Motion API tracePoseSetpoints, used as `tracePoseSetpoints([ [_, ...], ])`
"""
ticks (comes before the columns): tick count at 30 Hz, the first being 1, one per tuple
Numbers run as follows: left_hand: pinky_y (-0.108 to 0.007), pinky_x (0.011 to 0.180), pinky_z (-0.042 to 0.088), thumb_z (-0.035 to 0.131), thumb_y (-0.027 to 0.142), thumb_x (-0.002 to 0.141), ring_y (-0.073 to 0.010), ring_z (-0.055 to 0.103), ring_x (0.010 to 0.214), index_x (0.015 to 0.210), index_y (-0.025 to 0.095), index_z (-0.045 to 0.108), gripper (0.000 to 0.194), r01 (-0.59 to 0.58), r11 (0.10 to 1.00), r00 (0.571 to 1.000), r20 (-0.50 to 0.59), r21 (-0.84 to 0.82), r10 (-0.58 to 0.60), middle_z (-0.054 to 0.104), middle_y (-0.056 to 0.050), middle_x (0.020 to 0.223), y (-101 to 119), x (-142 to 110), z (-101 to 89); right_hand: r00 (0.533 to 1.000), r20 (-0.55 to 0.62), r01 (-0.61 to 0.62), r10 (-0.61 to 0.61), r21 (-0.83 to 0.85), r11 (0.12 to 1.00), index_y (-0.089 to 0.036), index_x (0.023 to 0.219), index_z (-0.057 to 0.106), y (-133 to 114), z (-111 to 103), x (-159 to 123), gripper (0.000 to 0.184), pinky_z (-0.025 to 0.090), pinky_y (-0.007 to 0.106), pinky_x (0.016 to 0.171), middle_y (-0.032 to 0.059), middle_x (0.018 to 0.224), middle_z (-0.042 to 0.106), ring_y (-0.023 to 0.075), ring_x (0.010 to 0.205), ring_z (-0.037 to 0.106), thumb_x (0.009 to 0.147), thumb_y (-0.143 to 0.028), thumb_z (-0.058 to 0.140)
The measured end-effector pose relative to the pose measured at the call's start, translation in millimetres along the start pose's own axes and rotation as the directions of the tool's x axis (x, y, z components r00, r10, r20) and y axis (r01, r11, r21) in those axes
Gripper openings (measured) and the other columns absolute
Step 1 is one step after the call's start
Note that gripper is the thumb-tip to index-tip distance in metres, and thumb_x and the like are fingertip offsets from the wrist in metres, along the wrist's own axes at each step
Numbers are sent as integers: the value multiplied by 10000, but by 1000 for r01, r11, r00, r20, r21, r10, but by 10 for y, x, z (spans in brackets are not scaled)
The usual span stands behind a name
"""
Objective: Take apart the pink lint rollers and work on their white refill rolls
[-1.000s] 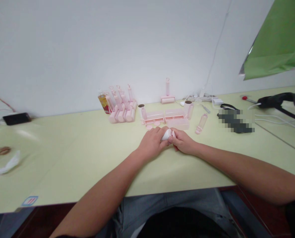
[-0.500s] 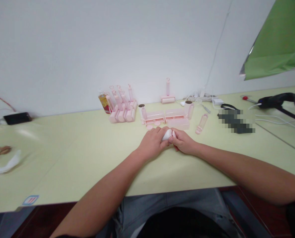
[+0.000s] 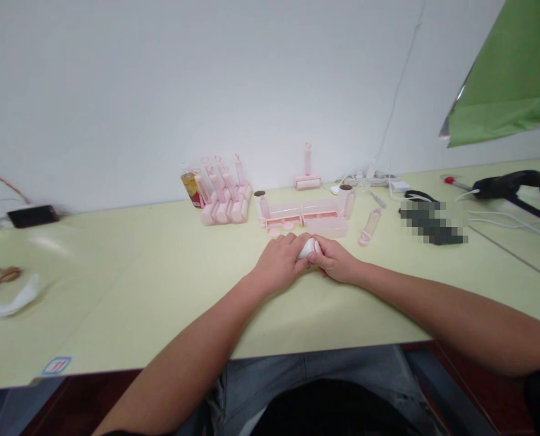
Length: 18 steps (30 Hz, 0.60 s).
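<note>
Over the table, my left hand (image 3: 279, 261) is wrapped round a white lint roller roll (image 3: 306, 249), which lies sideways. My right hand (image 3: 336, 259) pinches a small pink end piece (image 3: 317, 246) against the roll's right end; fingers cover most of it. Just beyond my hands lie pink lint roller parts: a left cover (image 3: 282, 213), a right cover (image 3: 326, 227) and small round caps (image 3: 274, 232). White rolls with brown-looking ends stand upright there, the left roll (image 3: 259, 206) and the right roll (image 3: 345, 192). To the right lies a loose pink handle (image 3: 370, 227).
Several assembled pink lint rollers (image 3: 224, 209) stand at the back left beside a yellow-red packet (image 3: 192, 188). Another lint roller (image 3: 308, 180) leans at the wall. Cables, a power strip (image 3: 372, 180) and a black strap-like item (image 3: 515, 184) are right. A phone (image 3: 33, 215) lies left.
The pink end piece has moved left against the roll, and the gap between them has closed. Both hands stay almost in place.
</note>
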State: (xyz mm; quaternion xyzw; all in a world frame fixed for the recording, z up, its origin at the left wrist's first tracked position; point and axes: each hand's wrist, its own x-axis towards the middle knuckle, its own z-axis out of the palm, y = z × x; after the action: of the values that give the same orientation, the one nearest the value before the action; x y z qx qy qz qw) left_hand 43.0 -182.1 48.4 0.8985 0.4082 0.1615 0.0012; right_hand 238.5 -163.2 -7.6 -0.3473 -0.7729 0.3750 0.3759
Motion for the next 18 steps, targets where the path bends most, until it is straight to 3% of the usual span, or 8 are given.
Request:
tracePoseSetpoints([
  [18, -393, 852, 451, 481, 515, 946, -264, 581, 986, 1327, 244, 525, 470, 2, 999, 999, -43, -52, -4, 623, -101, 1112, 11, -15, 16, 1000, 18, 1, -1, 16, 1000, -185, 1019, 530, -72, -31, -11, 440, 376, 250, 488, -47, 577, 533, 133, 480, 493, 922, -614, 519],
])
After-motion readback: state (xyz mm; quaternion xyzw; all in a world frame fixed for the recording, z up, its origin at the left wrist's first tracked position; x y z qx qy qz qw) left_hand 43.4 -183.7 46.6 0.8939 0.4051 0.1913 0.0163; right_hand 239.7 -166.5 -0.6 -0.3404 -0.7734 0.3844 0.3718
